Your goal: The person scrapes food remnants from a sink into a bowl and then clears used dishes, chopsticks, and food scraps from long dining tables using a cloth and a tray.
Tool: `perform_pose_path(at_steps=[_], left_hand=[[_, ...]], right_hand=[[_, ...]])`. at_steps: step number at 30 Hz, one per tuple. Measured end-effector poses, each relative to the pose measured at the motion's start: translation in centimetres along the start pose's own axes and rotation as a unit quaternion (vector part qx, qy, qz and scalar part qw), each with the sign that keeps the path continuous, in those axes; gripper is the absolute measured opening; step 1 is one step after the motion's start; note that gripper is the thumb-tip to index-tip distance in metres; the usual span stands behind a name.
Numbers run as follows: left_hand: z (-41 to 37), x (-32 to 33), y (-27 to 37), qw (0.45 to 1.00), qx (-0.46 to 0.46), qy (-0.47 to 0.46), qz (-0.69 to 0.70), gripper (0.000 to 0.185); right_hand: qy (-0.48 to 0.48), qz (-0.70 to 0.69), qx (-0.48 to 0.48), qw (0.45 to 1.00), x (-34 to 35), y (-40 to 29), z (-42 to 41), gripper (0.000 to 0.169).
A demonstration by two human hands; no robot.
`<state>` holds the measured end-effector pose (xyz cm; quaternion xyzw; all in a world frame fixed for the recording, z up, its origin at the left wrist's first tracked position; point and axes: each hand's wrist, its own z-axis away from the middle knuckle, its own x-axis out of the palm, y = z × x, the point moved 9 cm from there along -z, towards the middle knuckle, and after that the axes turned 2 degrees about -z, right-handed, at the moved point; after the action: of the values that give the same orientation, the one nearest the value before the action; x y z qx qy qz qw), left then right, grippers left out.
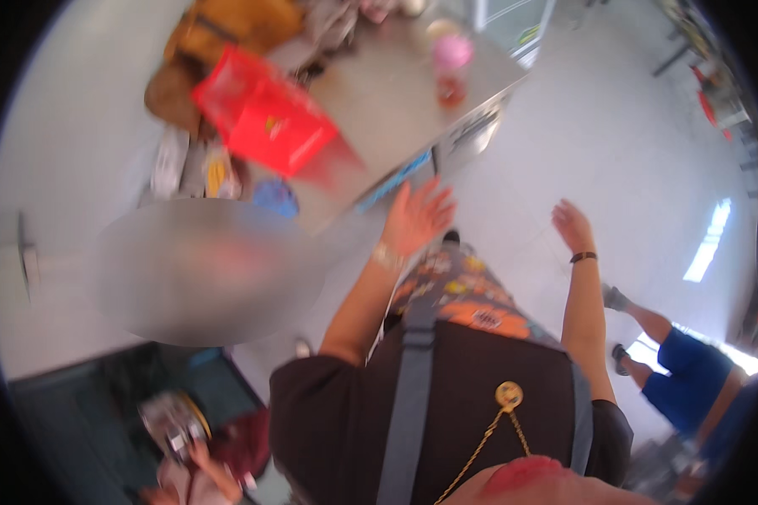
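My left hand (419,213) is raised with its fingers spread and nothing in it, just off the near edge of a grey table (379,120). To the right, my right hand (573,226) hangs over the pale floor, empty, its fingers loosely apart. A bright red bag (278,126) lies on the table, up and left of my left hand. Farther back stands a cup (451,69) with a pink top and a reddish-brown lower part. A blue item (276,197), too blurred to name, is near the table's left end.
A mustard-brown bag (246,28) lies at the table's far left. One person in blue shorts (695,360) stands at the right; another person (196,467) is at the lower left, by a dark green surface (82,416). A blurred oval hides part of the left side.
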<state>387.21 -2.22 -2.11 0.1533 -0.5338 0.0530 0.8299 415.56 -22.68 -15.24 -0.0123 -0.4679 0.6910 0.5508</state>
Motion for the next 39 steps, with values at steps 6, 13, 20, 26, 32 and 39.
perform_pose_path(at_steps=[6, 13, 20, 26, 32, 39], left_hand=[[-1.6, 4.7, 7.0, 0.986, 0.127, -0.1, 0.046, 0.056], [-1.8, 0.3, 9.3, 0.933, 0.19, 0.123, -0.281, 0.044], [6.8, -5.5, 8.1, 0.889, 0.279, 0.313, -0.182, 0.052], [11.9, -11.1, 8.6, 0.823, 0.444, 0.345, -0.082, 0.051], [24.4, -13.8, 9.6, 0.783, 0.44, 0.431, -0.086, 0.048], [27.6, -16.9, 17.0, 0.774, 0.472, 0.411, -0.093, 0.056]], right_hand=[[0.074, -0.103, 0.082, 0.989, -1.0, 0.0, -2.1, 0.032], [0.047, -0.104, 0.206, 0.972, -4.1, 1.4, -10.5, 0.019], [-0.222, 0.315, 0.312, 0.868, 21.2, 10.0, -12.2, 0.03], [-0.631, 0.459, -0.135, 0.61, 50.9, 23.0, -4.6, 0.02], [-0.53, 0.534, -0.564, 0.341, 66.4, 32.5, 5.3, 0.029], [-0.475, 0.606, -0.327, 0.547, 68.2, 36.1, -5.3, 0.025]])
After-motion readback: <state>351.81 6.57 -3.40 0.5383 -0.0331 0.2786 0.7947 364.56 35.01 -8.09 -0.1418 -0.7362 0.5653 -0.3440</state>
